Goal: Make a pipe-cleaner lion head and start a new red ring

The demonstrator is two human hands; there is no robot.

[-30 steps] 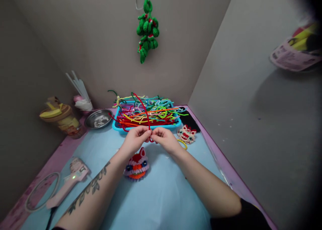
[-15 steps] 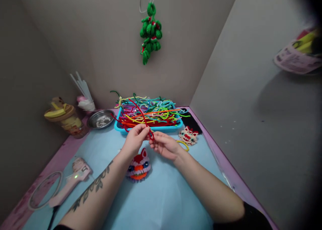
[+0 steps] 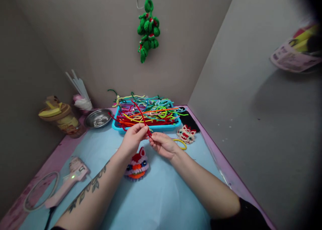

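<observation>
Between my fingertips is a red pipe cleaner (image 3: 141, 112), bent into a small loop at its lower end, with a long tail rising toward the tray. My left hand (image 3: 135, 136) pinches it where the tail meets the bend. Close beside it, my right hand (image 3: 163, 144) grips the bent end between thumb and fingers. Part of the loop is hidden by the fingers. Below the hands, a purple, orange and red lion-head piece (image 3: 138, 166) with blue eyes lies on the blue table covering (image 3: 156, 199), partly behind my left wrist.
Behind my hands stands a blue tray (image 3: 146, 128) heaped with coloured pipe cleaners. A cream lion-head piece (image 3: 186, 134), a yellow loop (image 3: 181, 144) and a dark flat object (image 3: 192, 122) lie right. Left are a pink glue gun (image 3: 69, 181), a metal dish (image 3: 98, 118) and a lidded cup (image 3: 62, 117).
The red loop between my fingers looks narrower and more closed up than before. Both hands stay together in nearly the same place; the whole view has shifted slightly.
</observation>
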